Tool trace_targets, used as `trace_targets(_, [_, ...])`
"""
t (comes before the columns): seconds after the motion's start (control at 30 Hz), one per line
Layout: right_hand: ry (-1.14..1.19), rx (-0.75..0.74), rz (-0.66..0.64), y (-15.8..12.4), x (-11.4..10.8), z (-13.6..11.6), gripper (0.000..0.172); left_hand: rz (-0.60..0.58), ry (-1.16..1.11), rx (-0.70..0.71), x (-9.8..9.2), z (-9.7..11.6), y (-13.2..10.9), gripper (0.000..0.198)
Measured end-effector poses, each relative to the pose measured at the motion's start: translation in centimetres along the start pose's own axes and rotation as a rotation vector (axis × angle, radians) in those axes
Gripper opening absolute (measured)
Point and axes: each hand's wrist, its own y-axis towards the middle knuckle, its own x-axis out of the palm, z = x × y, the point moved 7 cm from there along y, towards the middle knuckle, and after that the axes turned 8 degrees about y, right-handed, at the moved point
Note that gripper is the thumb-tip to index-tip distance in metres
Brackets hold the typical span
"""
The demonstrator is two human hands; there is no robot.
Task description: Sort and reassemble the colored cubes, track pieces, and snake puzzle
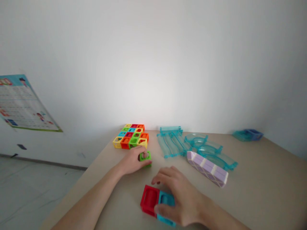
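Observation:
My left hand (134, 160) reaches forward over the table, its fingers closed around a green cube block (146, 156). Nearer to me, a red cube block (150, 199) and a light-blue cube block (166, 199) sit side by side, seemingly joined. My right hand (178, 198) curves around the light-blue block from the right, thumb in front of it and the other fingers behind. Those fingers are apart from the blocks; whether the thumb touches them I cannot tell. Beyond my left hand lies a flat group of several coloured cube blocks (129, 134).
Clear teal track pieces (173, 145) and curved teal pieces (208, 148) lie toward the wall. A lilac patterned long block (208, 167) rests before them. At the far right sits a blue piece (254, 134). A poster (26, 103) hangs on the left wall.

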Motion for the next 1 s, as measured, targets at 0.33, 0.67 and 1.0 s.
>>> trace_targets(0.33, [-0.026, 0.093, 0.037, 0.2, 0.2, 1.2, 0.02, -0.165, 0.535, -0.635, -6.7, -9.9, -2.7, 0.035])
trace_targets(0.67, [-0.025, 0.076, 0.044, 0.0, 0.3, 1.0, 0.047, 0.021, 0.572, -0.772, -7.2, -11.3, -3.1, 0.038])
trace_targets(1.0, [-0.068, 0.195, 0.216, 0.5, -0.5, 3.9, 0.033, -0.009, -0.033, 0.037, -3.1, 0.5, -1.0, 0.033])
